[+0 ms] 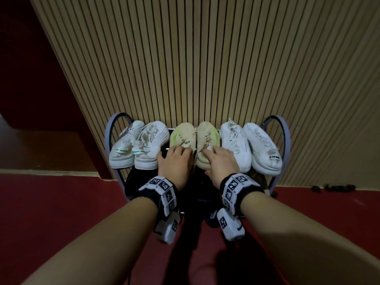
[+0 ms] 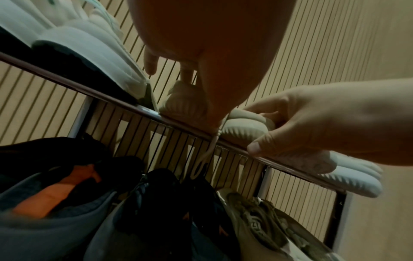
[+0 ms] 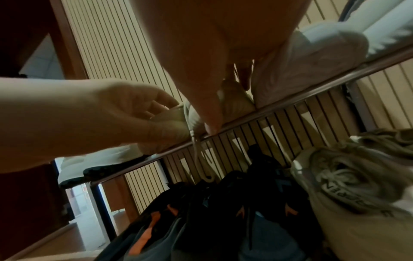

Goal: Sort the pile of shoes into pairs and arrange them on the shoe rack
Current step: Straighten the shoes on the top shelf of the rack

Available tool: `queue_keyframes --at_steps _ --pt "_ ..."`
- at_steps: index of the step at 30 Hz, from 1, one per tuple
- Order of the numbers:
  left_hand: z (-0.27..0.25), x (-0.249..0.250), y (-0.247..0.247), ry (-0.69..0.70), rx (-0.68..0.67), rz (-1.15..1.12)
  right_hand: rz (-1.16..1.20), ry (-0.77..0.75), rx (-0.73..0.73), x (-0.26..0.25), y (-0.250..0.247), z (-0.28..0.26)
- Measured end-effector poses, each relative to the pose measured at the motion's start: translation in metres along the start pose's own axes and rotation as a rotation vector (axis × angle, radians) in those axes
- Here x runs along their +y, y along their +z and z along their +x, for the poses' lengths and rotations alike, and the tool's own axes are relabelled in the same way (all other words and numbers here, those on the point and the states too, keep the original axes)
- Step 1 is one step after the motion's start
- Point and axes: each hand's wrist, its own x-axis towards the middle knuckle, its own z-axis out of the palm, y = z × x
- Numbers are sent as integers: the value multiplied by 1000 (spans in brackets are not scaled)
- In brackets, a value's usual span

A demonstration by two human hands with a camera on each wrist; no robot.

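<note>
A beige pair with neon-yellow sides stands in the middle of the top shelf of the shoe rack [image 1: 111, 132]. My left hand [image 1: 176, 155] grips the heel of the left beige shoe [image 1: 183, 134], fingers curled over its top. My right hand [image 1: 217, 157] grips the heel of the right beige shoe [image 1: 207, 134]; in the left wrist view its thumb [image 2: 257, 146] sits under the heel by the front bar [image 2: 89, 88]. A lace loop [image 2: 201, 164] hangs below the bar between the two heels. The heels themselves are mostly hidden under my hands.
A white pair with green stripes [image 1: 133, 149] fills the shelf's left end, another white pair [image 1: 250, 145] its right end. The lower shelf holds dark shoes with orange marks [image 2: 55, 194] and an olive shoe [image 3: 346, 176]. A slatted wall [image 1: 195, 58] stands behind; the floor [image 1: 61, 202] is red.
</note>
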Motion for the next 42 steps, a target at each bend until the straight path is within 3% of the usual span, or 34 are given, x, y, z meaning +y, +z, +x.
queue_keyframes --at_steps 5,11,16,23,30,42 --pt "4 -7 0 -22 -44 21 133 -74 -2 -7 2 3" --pt "3 -6 2 -37 -27 31 29 -79 -64 -11 -7 5" --pt "4 19 -13 -96 -19 -3 139 -42 91 11 -26 -19" --pt "5 68 -23 113 -33 -75 -4 53 137 73 -59 -57" --pt "0 100 -5 295 -24 -27 -86 56 35 90 -54 -73" --pt "2 128 11 208 27 69 -70 62 37 89 -43 -66"
